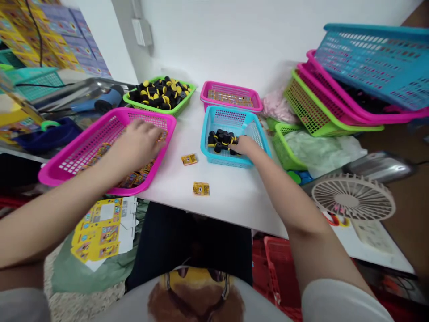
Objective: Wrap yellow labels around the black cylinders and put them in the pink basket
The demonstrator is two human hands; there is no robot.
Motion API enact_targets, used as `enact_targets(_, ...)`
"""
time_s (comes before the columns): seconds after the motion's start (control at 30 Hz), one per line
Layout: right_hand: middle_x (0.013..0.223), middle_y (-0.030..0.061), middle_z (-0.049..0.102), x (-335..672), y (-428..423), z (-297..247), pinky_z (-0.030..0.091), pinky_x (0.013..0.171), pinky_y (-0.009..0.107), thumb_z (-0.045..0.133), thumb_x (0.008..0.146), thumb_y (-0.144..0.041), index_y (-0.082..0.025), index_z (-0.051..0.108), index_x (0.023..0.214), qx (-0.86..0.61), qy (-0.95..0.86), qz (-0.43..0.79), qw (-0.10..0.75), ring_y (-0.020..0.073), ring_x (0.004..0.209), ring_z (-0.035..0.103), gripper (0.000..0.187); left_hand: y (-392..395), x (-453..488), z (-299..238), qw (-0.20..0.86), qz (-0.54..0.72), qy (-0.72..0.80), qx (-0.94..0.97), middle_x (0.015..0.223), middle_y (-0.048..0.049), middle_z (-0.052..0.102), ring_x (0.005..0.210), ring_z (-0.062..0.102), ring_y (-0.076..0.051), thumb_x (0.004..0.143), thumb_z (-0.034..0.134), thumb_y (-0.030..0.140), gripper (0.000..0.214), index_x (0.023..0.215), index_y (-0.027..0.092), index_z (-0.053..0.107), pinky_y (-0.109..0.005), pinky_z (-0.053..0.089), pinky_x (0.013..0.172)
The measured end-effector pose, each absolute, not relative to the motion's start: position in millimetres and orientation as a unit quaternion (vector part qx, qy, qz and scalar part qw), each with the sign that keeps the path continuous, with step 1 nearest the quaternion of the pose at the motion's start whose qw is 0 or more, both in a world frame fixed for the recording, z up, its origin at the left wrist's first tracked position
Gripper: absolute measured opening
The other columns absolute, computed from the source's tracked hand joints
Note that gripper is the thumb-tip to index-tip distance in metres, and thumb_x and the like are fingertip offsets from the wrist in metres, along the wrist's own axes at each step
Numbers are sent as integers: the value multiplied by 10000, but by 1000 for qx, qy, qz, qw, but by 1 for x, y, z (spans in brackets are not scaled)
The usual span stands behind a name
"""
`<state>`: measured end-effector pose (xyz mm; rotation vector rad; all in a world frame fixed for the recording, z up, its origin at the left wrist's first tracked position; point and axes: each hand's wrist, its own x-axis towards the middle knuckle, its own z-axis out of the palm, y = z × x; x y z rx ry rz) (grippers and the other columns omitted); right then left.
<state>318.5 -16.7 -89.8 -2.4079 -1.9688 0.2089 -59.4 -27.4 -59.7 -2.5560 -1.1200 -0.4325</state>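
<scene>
My left hand (pixel 139 141) is over the right side of a pink basket (pixel 53 174), its fingers closed on a small yellow-orange packet (pixel 162 136). Many similar printed packets lie in the basket below. Inside the light blue basket (pixel 231 159), my right hand (pixel 245 146) has its fingers bent around a black-and-yellow cylindrical piece, partly hidden by the fingers. Several more black-and-yellow cylindrical pieces (pixel 219 137) lie heaped beside it. Between the baskets, two yellow packets lie flat on the white table: an upper packet (pixel 189 159) and a lower packet (pixel 201 188).
Behind stand a green basket (pixel 182 105) heaped with black-and-yellow pieces and a pink basket (pixel 204 96) with clear-and-gold strips. Stacked baskets (pixel 375 67) lean at right, above a green basket with plastic film (pixel 325 150). A white fan (pixel 351 197) stands near my right arm.
</scene>
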Motion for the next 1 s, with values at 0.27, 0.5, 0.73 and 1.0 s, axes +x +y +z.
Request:
enact_targets(0.27, 1107, 206, 777, 312, -2, -99, 521, 1050, 523, 861, 626, -184, -129, 779, 1056, -767, -635, 51, -77, 392, 1155, 703, 440, -156, 27, -133, 42, -24, -269, -962, 1472, -143, 646, 1356, 620, -300, 1008, 452, 63, 449, 1416, 126, 628, -440, 540, 1104)
enact_targets(0.5, 1018, 147, 771, 319, -29, -96, 535, 945, 472, 739, 684, -96, -195, 733, 919, -738, -673, 40, -29, 333, 1039, 719, 255, -157, 29, -150, 102, -39, -222, -969, 1272, -172, 750, 1156, 737, -281, 1007, 482, 48, 365, 1315, 86, 674, -430, 581, 1039)
enact_targets(0.73, 840, 5, 674, 342, -73, -93, 546, 704, 322, 755, 669, -228, -228, 587, 994, -666, -676, 80, 307, 181, 750, 631, 366, -185, 15, -161, 136, -120, -152, -972, 1238, -197, 762, 1142, 753, -287, 1002, 520, 79, 305, 1266, 61, 673, -391, 601, 996)
enact_targets(1.0, 1106, 76, 633, 345, -134, -136, 623, 837, 361, 706, 800, -360, -273, 502, 1168, -520, -649, 33, 555, 206, 1020, 670, 429, -189, 7, -152, 155, -150, -103, -971, 1302, -152, 758, 1167, 760, -217, 1009, 415, 28, 390, 1304, 61, 667, -296, 613, 990)
